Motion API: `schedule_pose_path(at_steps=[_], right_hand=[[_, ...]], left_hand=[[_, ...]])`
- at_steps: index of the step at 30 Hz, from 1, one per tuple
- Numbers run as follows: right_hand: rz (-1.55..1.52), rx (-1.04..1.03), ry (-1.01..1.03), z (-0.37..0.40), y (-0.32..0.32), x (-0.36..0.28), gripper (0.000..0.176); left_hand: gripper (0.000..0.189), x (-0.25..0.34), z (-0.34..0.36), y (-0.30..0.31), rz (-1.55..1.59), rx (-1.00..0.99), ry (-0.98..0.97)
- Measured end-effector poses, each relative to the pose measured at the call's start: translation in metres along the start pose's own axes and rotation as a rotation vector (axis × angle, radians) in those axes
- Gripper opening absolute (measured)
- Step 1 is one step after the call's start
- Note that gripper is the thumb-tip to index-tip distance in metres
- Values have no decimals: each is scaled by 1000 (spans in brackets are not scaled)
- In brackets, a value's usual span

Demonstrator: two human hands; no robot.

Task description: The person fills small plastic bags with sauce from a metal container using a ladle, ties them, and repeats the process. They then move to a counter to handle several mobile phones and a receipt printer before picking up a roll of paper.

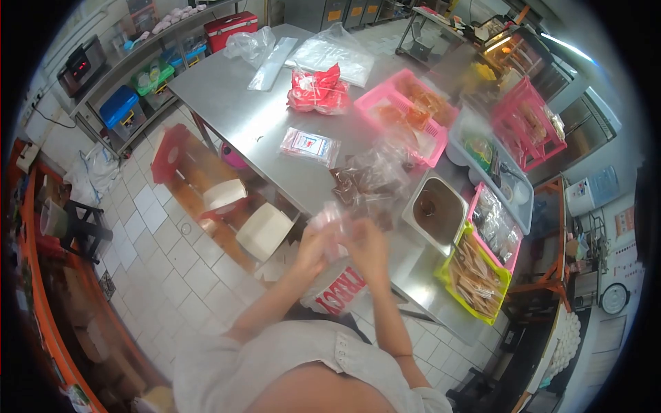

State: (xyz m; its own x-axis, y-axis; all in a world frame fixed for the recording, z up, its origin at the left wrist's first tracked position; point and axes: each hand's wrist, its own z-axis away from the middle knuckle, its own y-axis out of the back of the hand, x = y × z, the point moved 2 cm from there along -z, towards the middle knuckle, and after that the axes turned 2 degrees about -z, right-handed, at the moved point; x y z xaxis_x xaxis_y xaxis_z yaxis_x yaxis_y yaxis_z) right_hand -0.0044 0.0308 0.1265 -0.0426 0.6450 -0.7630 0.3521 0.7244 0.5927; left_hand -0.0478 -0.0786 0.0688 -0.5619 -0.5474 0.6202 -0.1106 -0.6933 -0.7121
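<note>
A small clear plastic bag (329,219), blurred by motion, is held up at the near edge of the steel table. My left hand (315,249) is closed on its left side. From the right, my right hand (366,249) pinches at the same bag, with its fingertips partly blurred. Just beyond my hands lies a heap of clear plastic bags (372,172) with dark brown contents. To the right of my right hand stands a steel pan (449,237) with brown sauce and what looks like a utensil inside. Behind the heap rests a flat pack of plastic bags (310,146) with a printed label.
The steel table (227,103) carries a red plastic package (318,91), clear plastic sheets (334,55) and a pink basket (435,153) of orange-filled bags. At right are a grey tub (521,206), a yellow-green basket (492,315) and a pink crate (523,96). Cream containers (265,232) stand low at left.
</note>
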Motion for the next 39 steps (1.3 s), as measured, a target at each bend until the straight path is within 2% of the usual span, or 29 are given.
schedule_pose_path(at_steps=[2, 3, 4, 8, 10, 11, 12, 14, 15, 16, 17, 18, 20, 22, 24, 26, 28, 29, 31, 34, 36, 38, 39], right_hand=[[-105, 104, -127, 14, -6, 6, 18], [-128, 194, -97, 17, -6, 7, 10], [-129, 207, -107, 19, -2, 7, 10], [-175, 278, -208, 29, 13, 11, 10], [-225, 356, -251, 36, 23, 13, 10], [-241, 381, -279, 39, 29, 8, 10], [-258, 402, -306, 41, 36, 4, 9], [-229, 445, -288, 46, 46, 1, 9], [-189, 452, -199, 48, 49, 0, 10], [-149, 454, -109, 51, 51, -1, 11], [-150, 465, -112, 54, 53, -1, 11], [-151, 433, -101, 57, 54, 0, 11], [-155, 413, -89, 61, 58, 2, 12], [-124, 365, -39, 64, 64, 5, 12], [-142, 345, -38, 67, 75, 0, 13], [-165, 317, -38, 71, 82, 1, 13], [92, 388, 238, 73, 88, 0, 16], [90, 394, 236, 76, 91, -1, 16], [-193, 154, -79, 84, 91, 2, 15], [-246, 185, -85, 87, 96, 11, 13], [-312, 175, -141, 89, 100, 14, 11], [-376, 157, -195, 89, 101, 15, 9], [-202, 188, -149, 90, 101, 12, 7]], left_hand=[[32, -6, 6, -7, 15, -34, 45], [33, -5, 9, -12, -34, -74, -5], [33, -5, 11, -16, -83, -117, -56], [33, -19, 6, -16, -162, -167, 4], [35, -23, 2, -10, -101, 35, -36], [38, -25, 1, -11, -42, 115, -126], [37, -25, -1, -14, -5, 238, -115], [34, -25, 0, -10, 20, 117, -192], [34, -28, 4, -18, 14, 103, -183], [29, -28, 12, -32, -234, 58, -292], [24, -26, 18, -42, -483, 12, -402], [24, -26, 21, -44, -490, 3, -400], [15, -28, 23, -50, -659, -157, -224], [17, -24, 29, -56, -713, -179, -241], [16, -19, 35, -66, -838, -257, -350], [15, -13, 41, -70, -971, -273, -302], [15, -14, 42, -71, -1105, -287, -254], [13, -16, 42, -72, -1064, -365, -286], [12, -21, 38, -71, -1026, -447, -314], [11, -20, 34, -75, -1022, -531, -382], [12, -19, 40, -86, -1212, -670, -593], [14, -24, 41, -90, -1295, -709, -671], [18, -27, 42, -91, -1375, -753, -748]])
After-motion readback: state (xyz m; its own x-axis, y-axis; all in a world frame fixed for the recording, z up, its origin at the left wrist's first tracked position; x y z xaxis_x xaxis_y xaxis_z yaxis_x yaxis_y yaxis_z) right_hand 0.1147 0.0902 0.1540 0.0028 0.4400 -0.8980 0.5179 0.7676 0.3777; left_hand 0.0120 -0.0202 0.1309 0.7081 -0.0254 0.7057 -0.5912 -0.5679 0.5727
